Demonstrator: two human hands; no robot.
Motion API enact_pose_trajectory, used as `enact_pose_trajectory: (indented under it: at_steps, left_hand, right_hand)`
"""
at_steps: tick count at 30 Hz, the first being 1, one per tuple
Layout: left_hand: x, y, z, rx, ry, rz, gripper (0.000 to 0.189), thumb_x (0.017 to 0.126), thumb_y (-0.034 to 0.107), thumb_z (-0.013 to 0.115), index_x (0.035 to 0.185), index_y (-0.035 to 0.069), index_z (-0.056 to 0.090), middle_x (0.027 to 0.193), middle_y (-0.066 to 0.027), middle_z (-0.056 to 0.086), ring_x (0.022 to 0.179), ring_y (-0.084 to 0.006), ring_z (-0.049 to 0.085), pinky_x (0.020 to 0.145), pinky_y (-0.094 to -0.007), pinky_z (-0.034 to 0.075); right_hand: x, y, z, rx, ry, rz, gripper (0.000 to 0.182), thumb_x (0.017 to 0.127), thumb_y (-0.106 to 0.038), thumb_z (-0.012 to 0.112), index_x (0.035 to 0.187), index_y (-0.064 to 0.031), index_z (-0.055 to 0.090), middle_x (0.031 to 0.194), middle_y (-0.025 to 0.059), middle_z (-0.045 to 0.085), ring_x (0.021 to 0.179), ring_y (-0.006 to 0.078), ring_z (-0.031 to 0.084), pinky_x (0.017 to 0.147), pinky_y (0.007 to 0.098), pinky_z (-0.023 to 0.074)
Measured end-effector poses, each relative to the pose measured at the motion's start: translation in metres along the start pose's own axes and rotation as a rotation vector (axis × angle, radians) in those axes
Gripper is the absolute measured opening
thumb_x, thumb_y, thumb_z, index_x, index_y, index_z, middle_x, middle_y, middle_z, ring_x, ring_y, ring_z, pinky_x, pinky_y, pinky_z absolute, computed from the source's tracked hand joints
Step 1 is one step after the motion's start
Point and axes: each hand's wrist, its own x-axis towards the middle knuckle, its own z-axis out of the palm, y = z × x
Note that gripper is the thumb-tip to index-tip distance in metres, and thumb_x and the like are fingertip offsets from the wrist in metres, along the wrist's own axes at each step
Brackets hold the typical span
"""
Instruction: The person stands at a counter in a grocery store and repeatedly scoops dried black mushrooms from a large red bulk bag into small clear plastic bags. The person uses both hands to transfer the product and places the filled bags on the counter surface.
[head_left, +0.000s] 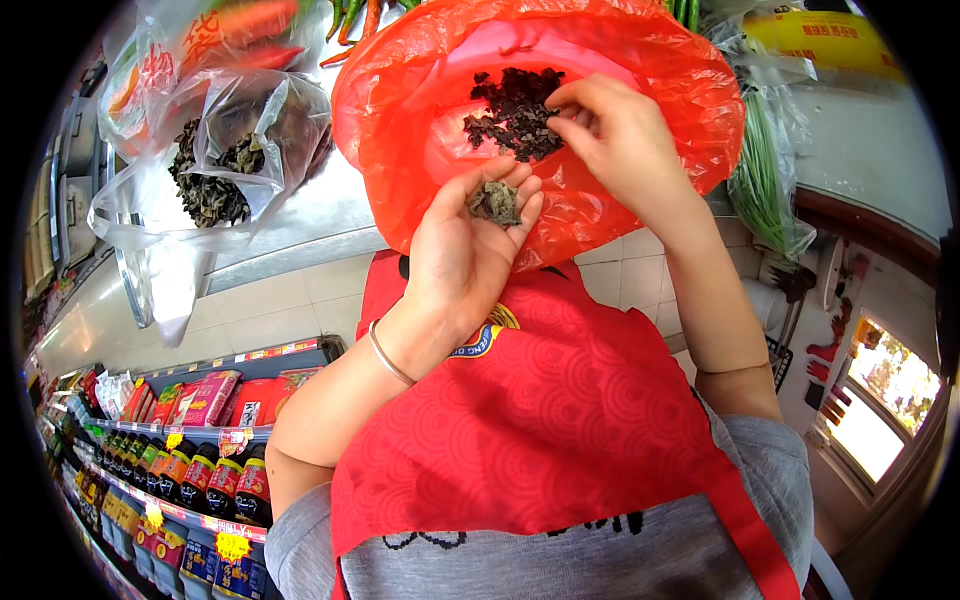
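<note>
My left hand (469, 232) is turned palm up with fingers curled, cupping a small clump of greyish-green dried wood ear fungus (495, 203). To its upper right, my right hand (619, 135) touches the edge of a dark pile of dried wood ear fungus (517, 105) with thumb and fingertips; whether a piece is pinched between them cannot be told. That pile lies on a spread red plastic bag (667, 67) at the edge of a metal counter. A clear plastic bag (277, 112) on the left holds more dark, crinkled fungus (210, 180).
Bagged carrots (247, 26) lie at the upper left, with green and red chili peppers (352, 22) beside the red bag. Bagged long green stalks (761, 165) hang over the counter's right edge. Shelves of bottles (225, 480) and packets (214, 397) stand at the lower left.
</note>
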Motion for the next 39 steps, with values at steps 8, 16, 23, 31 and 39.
enact_pose_trajectory:
  at_steps: [8,16,23,31,39]
  left_hand:
    - [-0.008,0.002,-0.003,0.024,-0.018,-0.040,0.025,0.096,0.016,0.041,0.105,-0.004,0.053,0.104,-0.0148,0.057,0.099,-0.0247,0.057,0.093,-0.0365,0.047]
    - [-0.009,-0.001,-0.007,0.007,-0.034,-0.042,0.024,0.094,0.014,0.043,0.104,-0.005,0.053,0.107,-0.0178,0.057,0.101,-0.0276,0.057,0.094,-0.0377,0.048]
    - [-0.008,-0.003,-0.009,0.047,-0.043,-0.044,0.026,0.095,0.014,0.041,0.108,-0.006,0.053,0.110,-0.0179,0.057,0.102,-0.0265,0.057,0.094,-0.0365,0.048]
    - [-0.006,-0.005,-0.003,0.019,-0.075,0.031,0.034,0.096,0.019,0.042,0.119,-0.005,0.048,0.115,-0.0171,0.054,0.106,-0.0269,0.054,0.098,-0.0396,0.043]
    - [-0.005,-0.006,-0.003,0.008,-0.004,0.021,0.032,0.095,0.018,0.043,0.114,-0.006,0.050,0.115,-0.0181,0.053,0.105,-0.0274,0.055,0.098,-0.0398,0.045]
  right_hand:
    - [0.004,0.016,0.030,-0.244,-0.143,-0.008,0.020,0.072,-0.011,0.071,0.086,-0.0022,0.061,0.088,0.0131,0.058,0.089,0.0325,0.059,0.076,0.0418,0.0478]
    - [0.000,0.014,0.021,-0.005,-0.075,0.089,0.020,0.074,-0.011,0.071,0.086,-0.0017,0.058,0.080,0.0114,0.062,0.076,0.0272,0.062,0.067,0.0361,0.0503]
    - [-0.003,0.017,0.007,0.101,-0.040,0.127,0.023,0.079,-0.008,0.067,0.099,-0.0011,0.061,0.075,0.0107,0.063,0.066,0.0195,0.063,0.063,0.0299,0.0503]
    - [-0.016,-0.022,-0.008,0.427,-0.162,-0.071,0.024,0.080,-0.008,0.067,0.102,0.0001,0.061,0.077,0.0099,0.065,0.062,0.0143,0.062,0.056,0.0248,0.0492]
    - [0.027,0.005,0.020,-0.267,-0.116,-0.282,0.021,0.074,-0.012,0.067,0.094,-0.0065,0.065,0.086,0.0116,0.061,0.083,0.0306,0.061,0.072,0.0409,0.0497]
